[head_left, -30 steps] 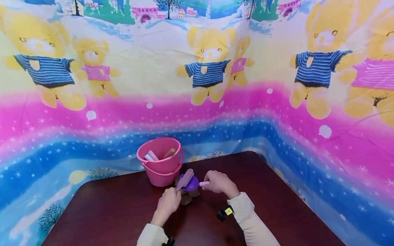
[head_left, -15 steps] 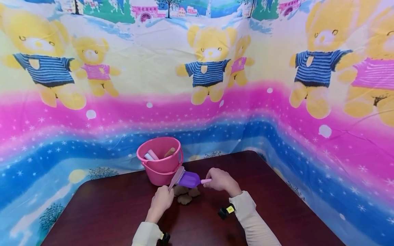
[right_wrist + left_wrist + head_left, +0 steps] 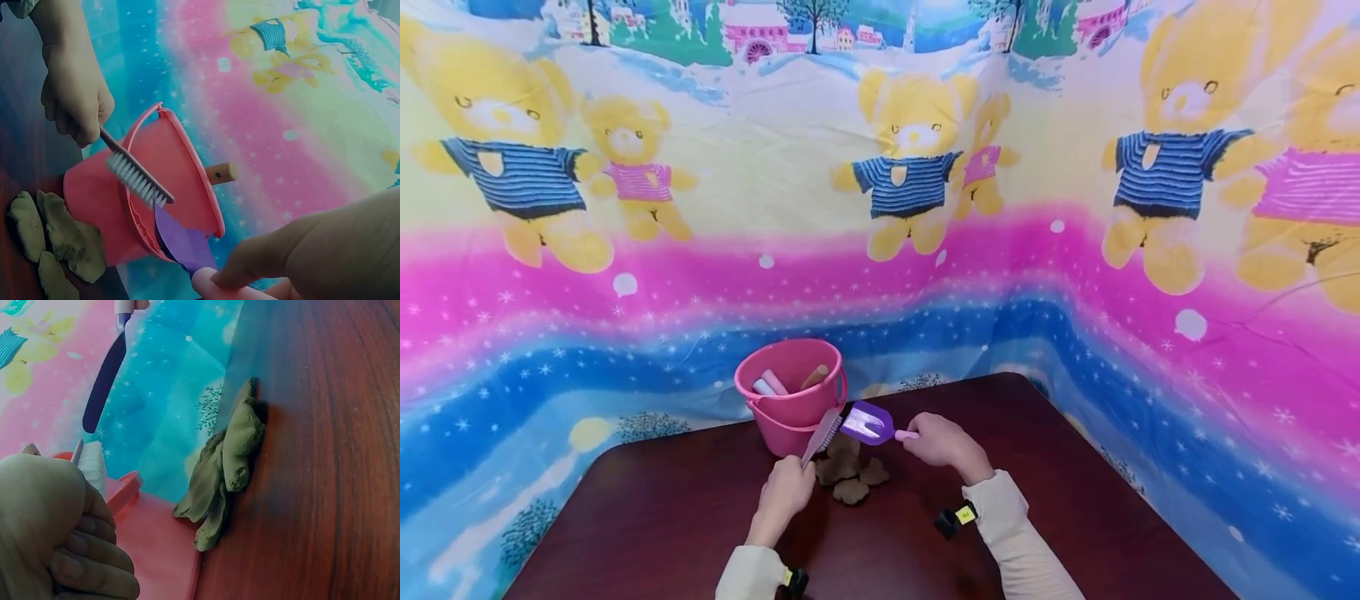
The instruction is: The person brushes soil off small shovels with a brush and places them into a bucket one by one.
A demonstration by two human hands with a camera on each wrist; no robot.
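Note:
My left hand [image 3: 783, 492] grips the handle of a brush [image 3: 139, 170] with white bristles. A small purple shovel [image 3: 868, 423] with a pink handle is held in my right hand [image 3: 942, 439]. Brush bristles and shovel blade meet or nearly meet at the blade's tip in the right wrist view; whether they touch I cannot tell. Both tools are raised above flattened lumps of brown clay [image 3: 242, 445] on the table. Right behind the lumps stands a pink bucket [image 3: 790, 412], its handle hanging down at the front.
Inside the bucket are a wooden handle [image 3: 815, 377] and pale rod-like pieces [image 3: 771, 382]. The dark wooden table [image 3: 662, 508] has rounded back corners. A bear-print cloth [image 3: 737, 183] hangs close behind the table and along its right side.
The brush has moved left and slightly down, off the shovel's blade. The blade has tipped so its shiny face shows, and more clay is visible beneath. The bucket has stayed in place.

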